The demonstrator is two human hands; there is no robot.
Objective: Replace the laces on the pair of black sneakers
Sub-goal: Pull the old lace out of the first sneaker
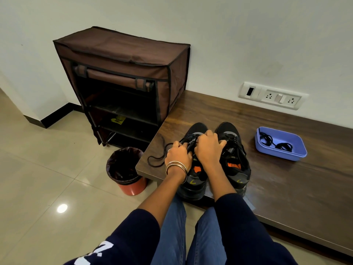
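Both hands work the left sneaker (pixel 193 175) at the bench's (pixel 286 180) left front corner: my left hand (pixel 178 156) curls round the old lace (pixel 158 155), which trails toward the bench's left edge, and my right hand (pixel 208 145) presses bent fingers on the eyelets. I judge unlacing is underway. The right sneaker (pixel 236 159) beside it stays laced. Next I must pull the lace free, then fetch new laces (pixel 277 143) from the blue tray (pixel 280 153) toward the right

Dark navy long sleeves (pixel 246 222) pushed up the forearms, white lettering on the left one. Blue denim jeans (pixel 200 240) below. Two silver bangles (pixel 175 166) on the left wrist, a thin ring (pixel 169 149) on a left-hand finger.
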